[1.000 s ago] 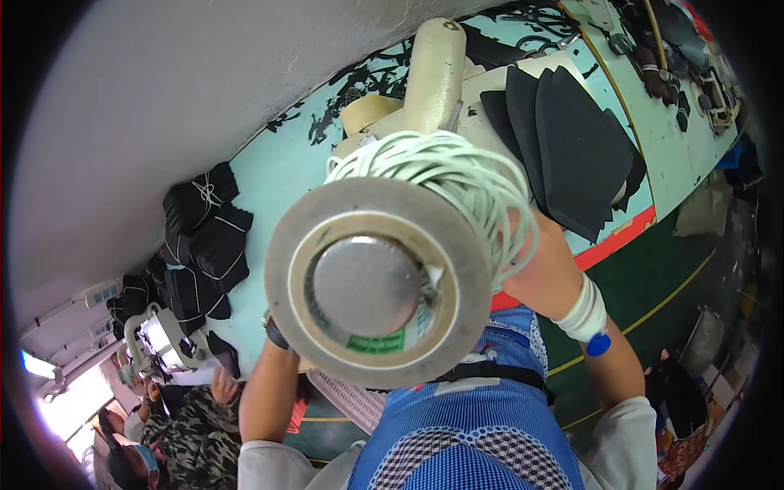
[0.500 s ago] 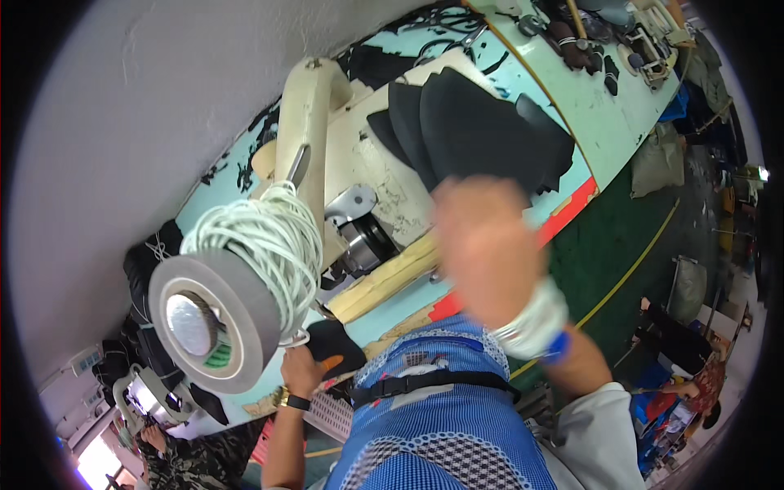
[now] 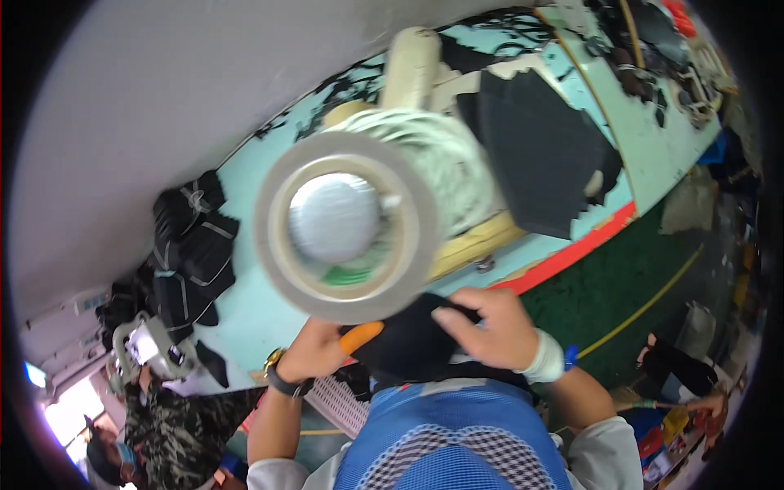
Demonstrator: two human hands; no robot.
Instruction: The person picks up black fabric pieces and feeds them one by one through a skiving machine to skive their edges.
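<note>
In front of my blue apron (image 3: 457,433), a black piece of material (image 3: 408,341) is stretched between both hands. My left hand (image 3: 325,353), with an orange cover on one finger, is closed on the piece's left side. Gripping the other end is my right hand (image 3: 494,331), its thumb lying on top. A pale wrap circles that wrist. Partly blocking the sewing machine (image 3: 411,69) is a grey tape roll (image 3: 269,220) with a shiny round cap, beside a coil of white cord (image 3: 441,155). Stacked black cut pieces (image 3: 539,147) lie right of the coil.
Tied black bundles (image 3: 192,245) rest on the light-blue table (image 3: 245,302) at left. A co-worker in a camouflage sleeve (image 3: 196,433) is at another machine (image 3: 151,343). Red trim (image 3: 572,249) marks the table's near edge, with green floor (image 3: 588,302) beyond it.
My right hand has come down from beside the stack to the black piece at my waist. The view has shifted, so the tape roll now covers more of the machine.
</note>
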